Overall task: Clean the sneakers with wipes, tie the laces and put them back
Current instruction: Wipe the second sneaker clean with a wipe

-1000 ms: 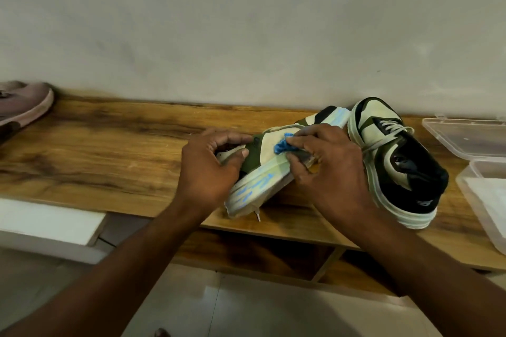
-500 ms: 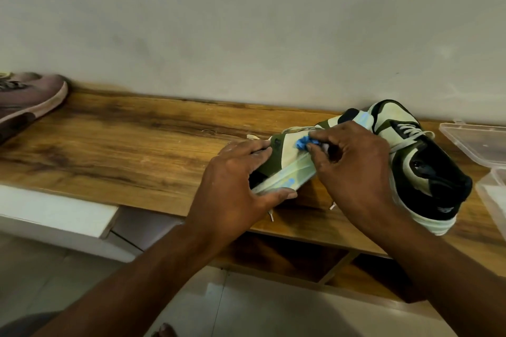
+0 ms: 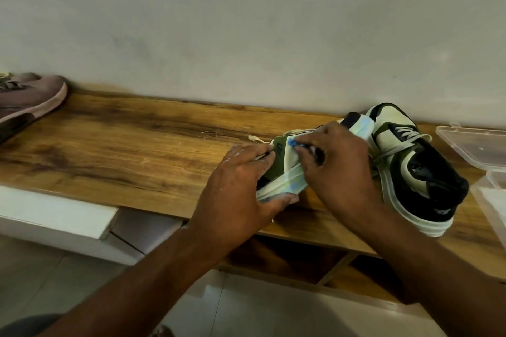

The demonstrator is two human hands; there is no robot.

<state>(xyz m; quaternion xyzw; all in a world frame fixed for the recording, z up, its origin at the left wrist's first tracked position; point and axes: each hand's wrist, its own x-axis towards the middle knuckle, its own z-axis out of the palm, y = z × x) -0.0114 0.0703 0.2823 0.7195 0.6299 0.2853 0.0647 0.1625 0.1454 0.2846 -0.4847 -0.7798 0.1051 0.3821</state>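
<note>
While two hands [image 3: 241, 186] grip one sneaker [image 3: 284, 172], possibly one wipe [image 3: 290, 142], second sneaker [image 3: 410, 167] beside.

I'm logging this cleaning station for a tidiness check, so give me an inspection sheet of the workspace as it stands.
Surface: wooden bench, dark-stained grain, set against the wall.
Job's things: held sneaker tipped on its side, sole edge toward the camera; blue wipe against its side panel; second sneaker upright to its right, laces loose.
Clutter: pink shoe at far left; open clear plastic box at far right, contents unclear.
Grippers: left hand grips the held sneaker's heel end; right hand pinches the wipe.
Cables: nothing seen.
Surroundings: plain grey wall; tiled floor; white ledge lower left.
</note>
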